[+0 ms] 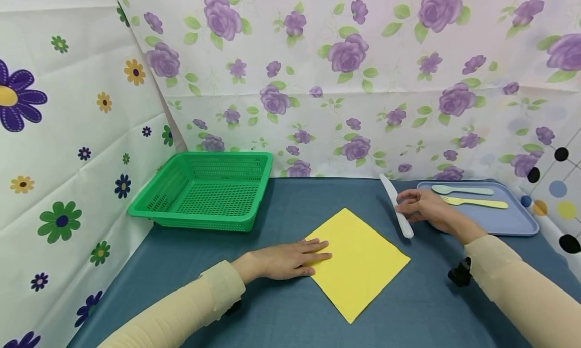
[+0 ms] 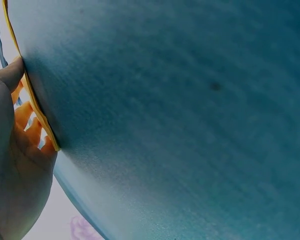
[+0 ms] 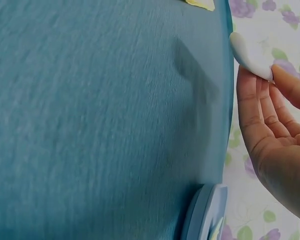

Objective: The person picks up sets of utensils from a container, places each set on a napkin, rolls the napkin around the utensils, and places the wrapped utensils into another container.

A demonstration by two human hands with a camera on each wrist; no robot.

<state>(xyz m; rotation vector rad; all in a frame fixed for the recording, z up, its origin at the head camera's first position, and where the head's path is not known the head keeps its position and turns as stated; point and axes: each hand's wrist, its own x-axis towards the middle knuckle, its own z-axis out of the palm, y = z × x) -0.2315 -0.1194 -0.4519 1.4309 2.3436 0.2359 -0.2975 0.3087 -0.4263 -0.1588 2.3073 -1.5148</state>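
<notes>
A yellow square napkin (image 1: 358, 262) lies on the blue table, turned like a diamond. My left hand (image 1: 290, 260) rests on its left corner with fingers spread and straight; the napkin's edge (image 2: 42, 117) shows beside the fingers in the left wrist view. My right hand (image 1: 428, 209) pinches a white plastic knife (image 1: 391, 192) between thumb and fingers, right of the napkin. The right wrist view shows the knife (image 3: 250, 59) held above the table, its shadow falling on the cloth.
On the right, a light blue tray (image 1: 522, 222) bears a pale green spoon (image 1: 463, 189) and a yellow fork (image 1: 481, 203). A green plastic basket (image 1: 201, 221) stands at the back left. Flowered cloths (image 1: 308, 116) hang behind and beside the table.
</notes>
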